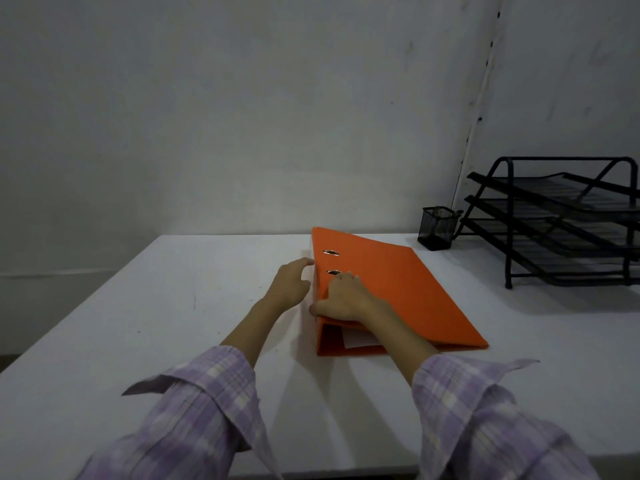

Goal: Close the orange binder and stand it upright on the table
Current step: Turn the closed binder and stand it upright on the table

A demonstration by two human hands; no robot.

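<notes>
Plaid lilac sleeves (194, 410) nearest. White table (104, 341), matte. Orange binder (398, 289) flat, cover shut, smooth, no readable label. Black mesh tray rack (561, 223), pen cup (437, 228). Right hand (343, 301) presses cover, thumb at spine edge; left hand (291, 282) loosely open beside spine.

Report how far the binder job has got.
Done: the orange binder lies flat on the table with its cover down, so it looks closed. In hand: the right hand rests on the cover near the spine, and the left hand is beside the spine. Left: standing it upright.
</notes>
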